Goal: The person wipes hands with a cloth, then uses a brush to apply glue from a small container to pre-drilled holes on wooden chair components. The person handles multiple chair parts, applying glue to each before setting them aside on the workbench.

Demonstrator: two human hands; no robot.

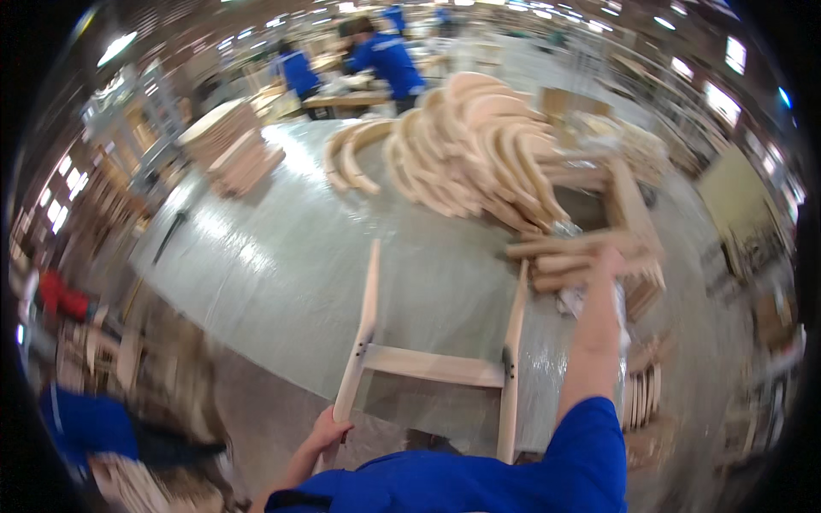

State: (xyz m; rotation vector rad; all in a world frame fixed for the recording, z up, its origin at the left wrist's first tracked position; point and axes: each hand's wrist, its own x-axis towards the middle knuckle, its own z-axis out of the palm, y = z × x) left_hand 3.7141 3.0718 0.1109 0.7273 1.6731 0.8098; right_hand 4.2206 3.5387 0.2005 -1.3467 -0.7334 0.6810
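An H-shaped wooden frame [434, 366], like part of a chair, leans over the near table edge: two long bent legs joined by one crossbar, with dark spots at the joints. My left hand [328, 429] is closed around the lower part of its left leg. Stretched forward to the right, my right hand [608, 259] is at a stack of pale wooden bars [564, 262] on the table. Motion smears its fingers, so whether it grips a bar cannot be made out.
On the grey, film-covered table [291, 248] lie a big heap of curved wooden pieces [479, 145] and, far left, a stack of flat wooden parts [229, 154]. Beyond it, people in blue [385, 64] work. Another person in blue [90, 423] is at lower left.
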